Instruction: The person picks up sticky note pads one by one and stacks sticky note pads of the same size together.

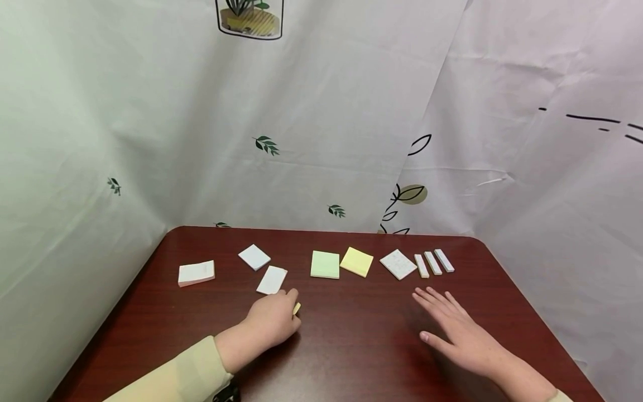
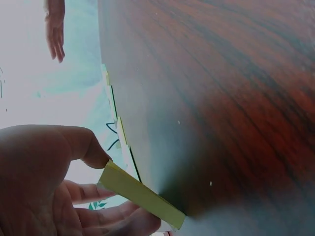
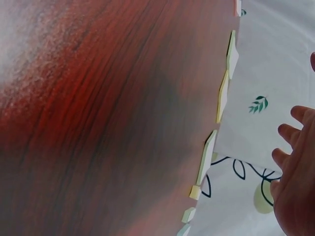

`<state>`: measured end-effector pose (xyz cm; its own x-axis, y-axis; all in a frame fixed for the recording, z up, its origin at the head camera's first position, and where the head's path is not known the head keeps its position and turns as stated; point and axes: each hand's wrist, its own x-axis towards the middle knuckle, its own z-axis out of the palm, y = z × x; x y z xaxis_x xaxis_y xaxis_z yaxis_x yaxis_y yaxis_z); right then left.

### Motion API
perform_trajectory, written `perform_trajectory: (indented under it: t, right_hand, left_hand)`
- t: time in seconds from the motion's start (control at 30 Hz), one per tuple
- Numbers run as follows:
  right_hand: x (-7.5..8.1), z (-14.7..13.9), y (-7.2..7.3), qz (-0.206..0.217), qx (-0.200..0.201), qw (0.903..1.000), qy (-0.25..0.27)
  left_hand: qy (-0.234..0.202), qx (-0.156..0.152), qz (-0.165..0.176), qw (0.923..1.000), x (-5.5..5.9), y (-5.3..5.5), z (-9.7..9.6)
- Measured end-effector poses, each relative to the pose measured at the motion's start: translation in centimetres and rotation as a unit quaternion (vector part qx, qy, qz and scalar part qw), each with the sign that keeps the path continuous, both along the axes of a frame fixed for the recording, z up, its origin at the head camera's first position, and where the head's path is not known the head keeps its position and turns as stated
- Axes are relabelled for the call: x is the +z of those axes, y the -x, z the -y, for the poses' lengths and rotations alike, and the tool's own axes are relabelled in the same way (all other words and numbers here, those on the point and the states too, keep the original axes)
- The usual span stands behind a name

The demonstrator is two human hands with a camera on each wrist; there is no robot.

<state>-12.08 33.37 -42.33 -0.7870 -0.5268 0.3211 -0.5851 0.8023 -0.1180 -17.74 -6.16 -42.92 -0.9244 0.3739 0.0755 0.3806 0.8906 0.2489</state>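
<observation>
My left hand (image 1: 273, 318) pinches a narrow yellow sticky-note pad (image 2: 142, 194) between thumb and fingers, low over the table. In the head view only a bit of that pad shows past the fingers. Just beyond this hand lies a white pad (image 1: 272, 280), its near edge by the knuckles. My right hand (image 1: 459, 335) is held palm down with its fingers straight and nothing in it. Nearest to its fingertips are three slim strip pads (image 1: 433, 263) standing side by side. The right wrist view shows this hand (image 3: 298, 172) at the right edge.
Along the back of the dark red table (image 1: 351, 340) lie a white pad with a pinkish side (image 1: 196, 272), another white pad (image 1: 254, 257), a green pad (image 1: 325, 264), a yellow pad (image 1: 356, 262) and a whitish patterned pad (image 1: 398, 264). A printed curtain (image 1: 321, 111) hangs behind.
</observation>
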Motion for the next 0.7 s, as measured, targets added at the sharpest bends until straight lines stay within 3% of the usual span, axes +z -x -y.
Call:
perform_trajectory:
  t: [0.4, 0.7]
  right_hand:
    - [0.0, 0.2, 0.0, 0.000, 0.006, 1.0000, 0.008]
    - [0.1, 0.2, -0.1, 0.003, 0.005, 1.0000, 0.007]
  left_hand:
    - [0.043, -0.012, -0.045, 0.9980, 0.1, 0.1, 0.4]
    - [0.033, -0.028, -0.013, 0.9990, 0.5, 0.2, 1.2]
